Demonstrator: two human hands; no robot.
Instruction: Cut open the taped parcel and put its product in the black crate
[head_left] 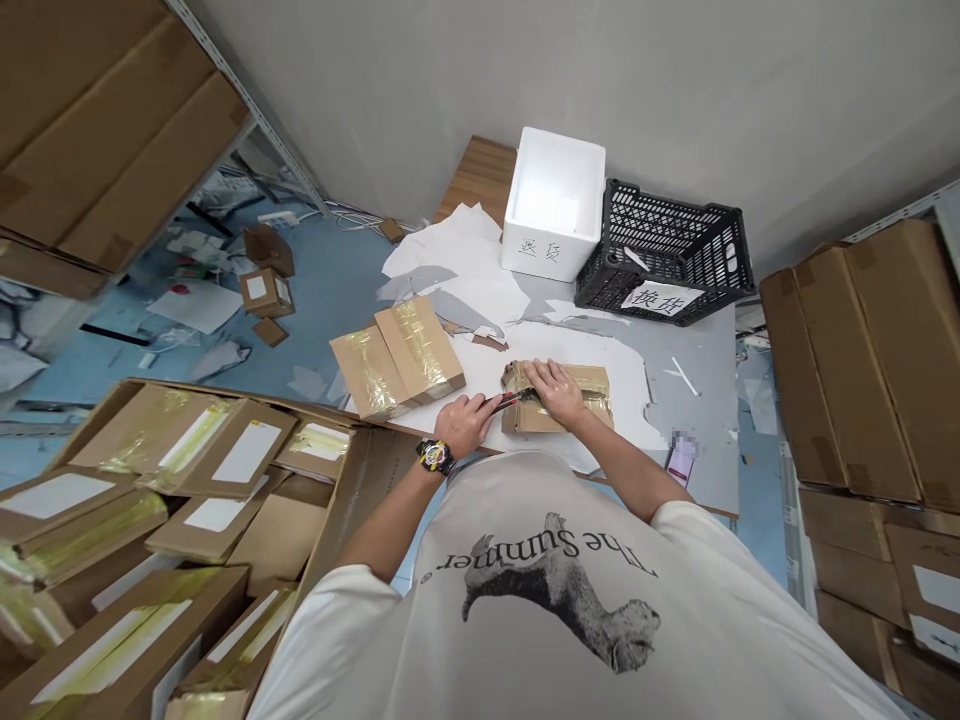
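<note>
The left hand (pixel 465 424) is closed in a fist around a utility knife (pixel 505 402), its tip at the parcel's near edge. The right hand (pixel 555 392) lies open and flat on a taped cardboard parcel (pixel 594 392), pinning it in place against the knife's pressure. The parcel sits on white paper (pixel 585 345) directly under both hands, its tape wrinkled. Left of the hands lies a taped carton (pixel 397 358); beyond them stand a white foam box (pixel 553 205) and a black plastic crate (pixel 664 250).

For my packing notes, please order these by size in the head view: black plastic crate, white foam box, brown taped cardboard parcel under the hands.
Largest to smallest:
1. black plastic crate
2. white foam box
3. brown taped cardboard parcel
</note>
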